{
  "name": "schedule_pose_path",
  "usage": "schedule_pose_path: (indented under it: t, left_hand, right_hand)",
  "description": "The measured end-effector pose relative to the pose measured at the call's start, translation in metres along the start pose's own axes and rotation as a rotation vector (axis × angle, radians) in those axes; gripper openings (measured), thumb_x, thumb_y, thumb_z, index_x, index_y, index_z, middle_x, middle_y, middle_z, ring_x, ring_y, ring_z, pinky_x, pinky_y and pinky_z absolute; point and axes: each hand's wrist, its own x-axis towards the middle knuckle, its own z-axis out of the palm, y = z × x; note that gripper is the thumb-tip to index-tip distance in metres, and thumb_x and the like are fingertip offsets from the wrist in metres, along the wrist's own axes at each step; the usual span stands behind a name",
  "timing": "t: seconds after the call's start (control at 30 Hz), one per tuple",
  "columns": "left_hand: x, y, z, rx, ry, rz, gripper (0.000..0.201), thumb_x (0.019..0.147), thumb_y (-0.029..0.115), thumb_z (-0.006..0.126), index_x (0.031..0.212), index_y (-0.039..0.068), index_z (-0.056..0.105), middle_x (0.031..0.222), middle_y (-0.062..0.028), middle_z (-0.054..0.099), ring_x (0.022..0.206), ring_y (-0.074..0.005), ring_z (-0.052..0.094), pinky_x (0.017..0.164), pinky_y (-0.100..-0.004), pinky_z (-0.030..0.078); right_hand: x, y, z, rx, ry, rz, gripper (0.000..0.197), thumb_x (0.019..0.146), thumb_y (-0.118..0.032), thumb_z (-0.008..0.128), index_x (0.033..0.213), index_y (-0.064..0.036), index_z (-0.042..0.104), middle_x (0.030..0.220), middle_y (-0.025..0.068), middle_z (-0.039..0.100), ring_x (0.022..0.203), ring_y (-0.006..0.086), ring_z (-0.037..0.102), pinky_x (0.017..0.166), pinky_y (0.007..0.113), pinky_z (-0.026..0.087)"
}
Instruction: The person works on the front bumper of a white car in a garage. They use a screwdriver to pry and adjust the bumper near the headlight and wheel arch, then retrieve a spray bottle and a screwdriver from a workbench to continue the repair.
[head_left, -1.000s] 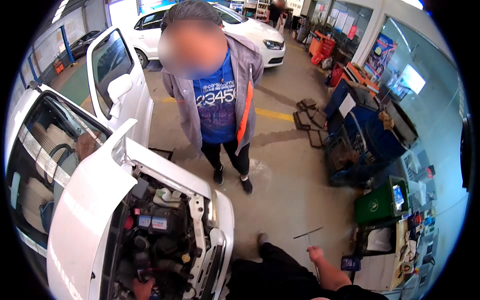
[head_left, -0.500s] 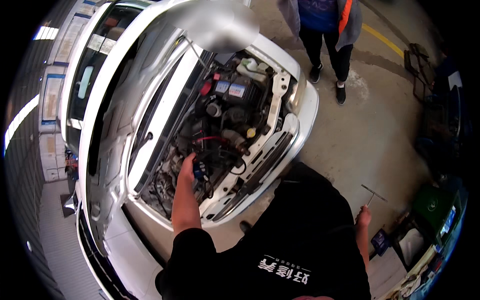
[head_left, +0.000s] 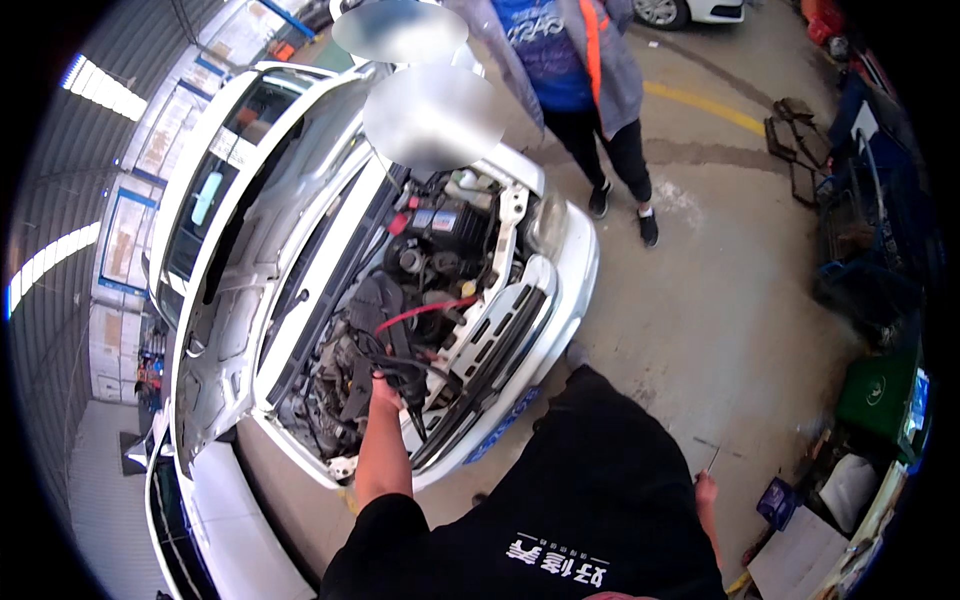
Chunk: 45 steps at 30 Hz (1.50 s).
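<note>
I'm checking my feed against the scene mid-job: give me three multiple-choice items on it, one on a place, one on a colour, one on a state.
1. Where is the left hand?
A. inside the engine bay
B. on the windscreen
C. on the floor

2. What colour is the car?
A. red
B. white
C. black

3. What state is the bonnet in?
A. shut
B. taken off
C. raised

Key: 1 A, the hand is down among the black hoses and cables; 2 B, the body panels are white; 3 C, the bonnet stands up and the engine is exposed. The right hand hangs by the person's side holding a thin metal tool.
</note>
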Motion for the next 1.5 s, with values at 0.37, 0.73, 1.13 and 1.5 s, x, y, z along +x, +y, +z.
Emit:
schedule_pose_path:
  t: [0.37,0.73,1.13,1.5]
  left_hand:
    - [0.053,-0.160,0.023,0.387,-0.225,-0.311,0.061,0.098,0.059,0.045,0.127,0.010,0.065,0.114,-0.0115,0.071,0.096,-0.0328,0.069,0.084,-0.0486,0.058]
    - [0.005,-0.361,0.250,1.193,-0.344,-0.719,0.053,0.085,0.061,0.062,0.105,0.013,0.070,0.091,-0.0163,0.070,0.085,-0.0366,0.069,0.084,-0.0513,0.058]
    - [-0.071,-0.600,0.422,1.541,-0.317,-0.998,0.065,0.084,0.071,0.060,0.103,0.010,0.071,0.103,-0.0204,0.073,0.095,-0.0410,0.070,0.091,-0.0576,0.057]
    - [-0.091,-0.870,0.516,1.760,-0.452,-1.019,0.058,0.086,0.072,0.055,0.079,0.016,0.065,0.071,-0.0045,0.066,0.065,-0.0260,0.065,0.062,-0.0432,0.055]
  right_hand:
    - [0.053,0.198,-0.028,-0.227,0.106,-0.138,0.034,0.093,-0.031,0.059,0.107,-0.0026,0.073,0.084,0.0166,0.070,0.077,0.0307,0.066,0.068,0.043,0.051]
    - [-0.072,0.315,-0.030,0.396,0.251,0.360,0.020,0.077,-0.013,0.060,0.089,-0.0009,0.071,0.079,0.0199,0.072,0.066,0.0354,0.070,0.063,0.044,0.056]
    - [-0.134,0.420,0.032,1.097,-0.034,0.786,0.023,0.095,-0.017,0.058,0.076,-0.0081,0.068,0.063,0.0041,0.063,0.052,0.0205,0.058,0.049,0.039,0.052]
    - [-0.186,0.269,-0.317,1.578,0.506,0.787,0.027,0.103,-0.022,0.053,0.079,-0.0096,0.057,0.056,-0.0030,0.045,0.042,0.0094,0.040,0.036,0.022,0.036]
